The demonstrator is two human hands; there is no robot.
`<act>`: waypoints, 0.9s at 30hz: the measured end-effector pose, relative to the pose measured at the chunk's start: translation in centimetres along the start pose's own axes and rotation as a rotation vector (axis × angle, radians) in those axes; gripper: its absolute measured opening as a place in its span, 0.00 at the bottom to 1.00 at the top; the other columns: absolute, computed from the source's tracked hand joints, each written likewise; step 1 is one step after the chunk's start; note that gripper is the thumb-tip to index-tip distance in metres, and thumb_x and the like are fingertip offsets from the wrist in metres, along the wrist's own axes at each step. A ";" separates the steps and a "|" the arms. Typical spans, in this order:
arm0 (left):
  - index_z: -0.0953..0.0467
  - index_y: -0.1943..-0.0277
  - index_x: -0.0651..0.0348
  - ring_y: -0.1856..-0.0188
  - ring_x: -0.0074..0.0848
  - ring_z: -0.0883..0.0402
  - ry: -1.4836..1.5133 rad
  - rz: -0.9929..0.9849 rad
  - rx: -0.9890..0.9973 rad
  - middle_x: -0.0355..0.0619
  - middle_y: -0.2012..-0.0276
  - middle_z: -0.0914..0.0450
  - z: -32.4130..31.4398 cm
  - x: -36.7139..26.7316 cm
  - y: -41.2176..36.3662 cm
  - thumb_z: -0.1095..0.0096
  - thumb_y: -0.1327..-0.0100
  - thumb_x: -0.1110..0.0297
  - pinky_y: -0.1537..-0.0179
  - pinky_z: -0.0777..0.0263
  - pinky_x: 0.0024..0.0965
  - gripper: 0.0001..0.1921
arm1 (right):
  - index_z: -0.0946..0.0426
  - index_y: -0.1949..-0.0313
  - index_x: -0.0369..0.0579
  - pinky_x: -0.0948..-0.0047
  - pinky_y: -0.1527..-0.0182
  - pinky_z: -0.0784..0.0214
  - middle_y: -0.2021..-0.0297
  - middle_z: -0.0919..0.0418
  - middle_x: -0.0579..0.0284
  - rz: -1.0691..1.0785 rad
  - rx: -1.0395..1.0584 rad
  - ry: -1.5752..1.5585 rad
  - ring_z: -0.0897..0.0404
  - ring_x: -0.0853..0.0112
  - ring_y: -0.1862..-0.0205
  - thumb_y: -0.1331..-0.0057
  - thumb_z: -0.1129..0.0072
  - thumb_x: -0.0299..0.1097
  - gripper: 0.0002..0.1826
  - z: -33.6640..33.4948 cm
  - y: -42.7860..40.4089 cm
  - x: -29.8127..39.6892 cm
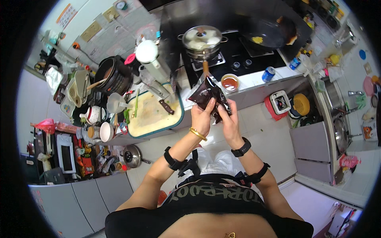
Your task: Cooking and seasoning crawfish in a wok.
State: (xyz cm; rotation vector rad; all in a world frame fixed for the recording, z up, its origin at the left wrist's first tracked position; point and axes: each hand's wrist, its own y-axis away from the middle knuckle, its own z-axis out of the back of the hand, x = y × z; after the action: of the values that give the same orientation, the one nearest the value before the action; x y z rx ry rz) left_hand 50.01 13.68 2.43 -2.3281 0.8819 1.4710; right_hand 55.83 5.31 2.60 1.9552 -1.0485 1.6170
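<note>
My left hand and my right hand grip a clear plastic pouch of dark liquid from both sides, thumbs on top of its lower part. The pouch is held in front of the counter edge. A light-brown wooden handle shows just beyond its upper end; what it belongs to is hidden. To the right of the pouch, a small bowl of reddish-brown liquid stands on the white counter strip. A knife with a dark handle rests on the cutting board to the left.
A lidded steel pot stands on the black gas hob; a wok holding something yellow sits right of it. A blue can is near the counter edge. A black cooker pot and a white kettle-like container stand left.
</note>
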 end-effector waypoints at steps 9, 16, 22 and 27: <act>0.26 0.48 0.64 0.56 0.22 0.22 0.124 0.114 0.349 0.40 0.56 0.19 -7.0 -1.9 1.8 0.41 0.32 0.60 0.52 0.30 0.24 0.17 | 0.27 0.58 0.40 0.80 0.65 0.33 0.67 0.22 0.67 0.073 -0.187 0.002 0.27 0.83 0.67 0.34 0.38 0.35 0.13 7.0 1.1 3.1; 0.23 0.48 0.62 0.56 0.20 0.22 -0.162 0.044 0.372 0.41 0.56 0.19 -7.3 -3.5 0.6 0.45 0.29 0.59 0.52 0.28 0.26 0.16 | 0.34 0.43 0.39 0.73 0.46 0.29 0.52 0.24 0.59 -0.152 0.089 -0.208 0.22 0.72 0.51 0.27 0.53 0.41 0.20 9.7 2.7 4.9; 0.40 0.33 0.60 0.44 0.28 0.26 0.181 0.308 0.616 0.47 0.42 0.27 -8.1 -6.4 0.5 0.57 0.26 0.52 0.42 0.30 0.35 0.27 | 0.28 0.52 0.32 0.79 0.61 0.31 0.61 0.21 0.60 -0.128 0.057 0.075 0.25 0.80 0.62 0.28 0.48 0.39 0.18 10.7 2.4 6.6; 0.29 0.45 0.60 0.55 0.22 0.22 0.045 0.230 0.501 0.40 0.55 0.21 -7.8 -3.1 1.3 0.43 0.30 0.64 0.51 0.27 0.29 0.15 | 0.29 0.57 0.34 0.75 0.67 0.34 0.66 0.22 0.57 -0.053 -0.177 0.289 0.28 0.80 0.69 0.30 0.44 0.38 0.16 7.3 1.9 6.7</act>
State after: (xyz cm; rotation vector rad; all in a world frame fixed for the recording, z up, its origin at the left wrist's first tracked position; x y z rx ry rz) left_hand 53.99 9.81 8.84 -1.9422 1.3844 1.1063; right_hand 59.57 -3.08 6.79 1.5664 -0.9783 1.6554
